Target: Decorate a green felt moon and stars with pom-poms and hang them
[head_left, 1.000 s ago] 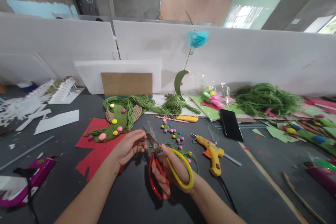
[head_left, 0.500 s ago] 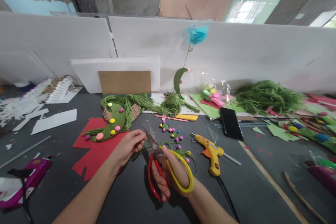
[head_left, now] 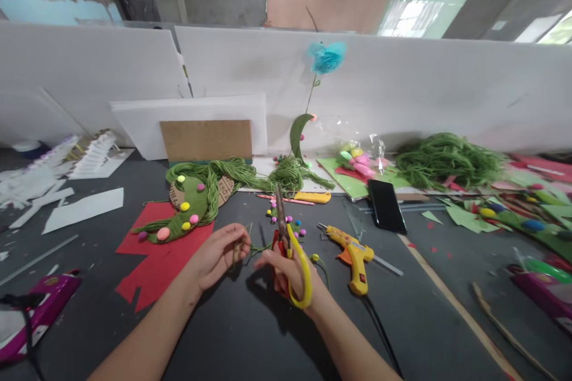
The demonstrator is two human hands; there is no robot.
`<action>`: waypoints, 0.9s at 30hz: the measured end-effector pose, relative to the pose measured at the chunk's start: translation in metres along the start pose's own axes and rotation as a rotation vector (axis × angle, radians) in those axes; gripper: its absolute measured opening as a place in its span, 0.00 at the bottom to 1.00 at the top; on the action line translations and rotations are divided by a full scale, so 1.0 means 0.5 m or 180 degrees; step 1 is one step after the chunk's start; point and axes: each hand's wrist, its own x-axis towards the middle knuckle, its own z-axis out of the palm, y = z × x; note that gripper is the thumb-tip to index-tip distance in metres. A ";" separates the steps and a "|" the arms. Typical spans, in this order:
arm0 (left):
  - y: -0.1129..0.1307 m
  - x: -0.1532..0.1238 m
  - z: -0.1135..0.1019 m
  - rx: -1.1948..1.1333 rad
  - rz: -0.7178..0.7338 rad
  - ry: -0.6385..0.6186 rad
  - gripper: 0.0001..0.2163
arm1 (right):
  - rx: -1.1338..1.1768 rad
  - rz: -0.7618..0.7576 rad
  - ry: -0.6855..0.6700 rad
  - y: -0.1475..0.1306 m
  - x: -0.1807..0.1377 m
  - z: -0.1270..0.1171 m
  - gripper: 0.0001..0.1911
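Observation:
My left hand [head_left: 227,250] is closed in a pinch on a thin strand of green yarn [head_left: 259,249], part of which trails toward the right. My right hand [head_left: 290,274] has its fingers around scissors [head_left: 298,286] with one red and one yellow handle. Their blades stand together, pointing away from me. Behind the blades lie small green pieces dotted with coloured pompoms [head_left: 289,218]. To the left, a green crescent with pompoms [head_left: 193,205] rests on red paper [head_left: 154,274], touching a bundle of green yarn [head_left: 223,169].
A yellow glue gun [head_left: 355,256] with a black cord lies right of my hands, near a black phone [head_left: 386,205]. Behind are a yellow cutter [head_left: 313,197], a blue paper flower [head_left: 328,58] and a heap of green yarn [head_left: 449,161]. White boards [head_left: 357,89] stand along the back.
The scissors have moved away from my left hand and turned upright, their blades closing. My left hand stays pinched on the yarn. The view has shifted slightly right.

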 end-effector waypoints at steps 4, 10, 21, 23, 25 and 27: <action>0.001 -0.005 0.002 -0.0324 -0.0303 -0.0109 0.03 | -0.0493 -0.0404 0.0431 -0.001 0.011 0.020 0.16; 0.001 -0.001 0.000 -0.0689 -0.0397 -0.0037 0.06 | -0.0302 -0.0304 0.0162 0.009 0.020 0.023 0.16; -0.007 0.006 -0.007 -0.0599 -0.0227 0.0091 0.04 | 0.0303 -0.0222 0.0106 0.021 0.012 0.031 0.16; 0.000 0.008 -0.014 -0.0428 -0.0003 0.0199 0.02 | 0.0378 -0.0306 0.0183 0.015 0.010 0.024 0.15; 0.008 0.010 -0.020 -0.0244 0.0212 0.0328 0.01 | 0.0505 -0.0506 0.0244 0.009 0.008 0.013 0.15; 0.012 0.013 -0.025 -0.0058 0.0355 0.0424 0.01 | 0.0630 -0.0706 0.0247 0.006 0.007 0.001 0.16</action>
